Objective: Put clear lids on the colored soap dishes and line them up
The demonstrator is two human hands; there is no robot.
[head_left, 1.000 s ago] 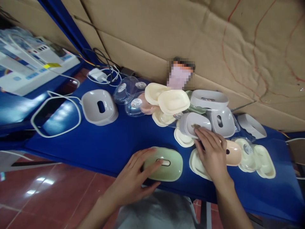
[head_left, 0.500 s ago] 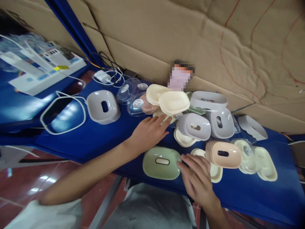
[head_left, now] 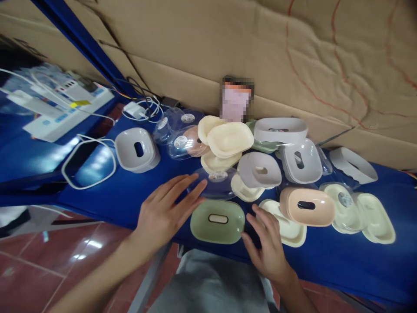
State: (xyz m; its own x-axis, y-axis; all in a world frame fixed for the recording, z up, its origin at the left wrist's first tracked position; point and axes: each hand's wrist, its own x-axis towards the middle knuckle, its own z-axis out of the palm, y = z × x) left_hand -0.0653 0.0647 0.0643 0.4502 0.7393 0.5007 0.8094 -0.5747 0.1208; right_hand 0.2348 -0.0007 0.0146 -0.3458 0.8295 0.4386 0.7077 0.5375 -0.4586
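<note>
My left hand is closed on the left edge of a clear plastic lid bearing a small printed sticker. That lid is just behind a green oval-cornered plastic box, which has a slot in its middle with something pale showing through. At the box's right end, my right hand has its fingers apart, thumb tip close to the rim; whether it touches is hard to tell. Behind the lid lie stacked cream trays. A grey slotted box rests partly on another cream tray.
On the right are a peach slotted box, pale trays and more grey boxes. To the left stand a grey box, a white cable loop and a power strip. Cardboard backs the blue table.
My left hand has drawn back left and toward me from the cream trays, bringing the clear lid out in front of them. My right hand stays by the green box, its fingers spread wider.
</note>
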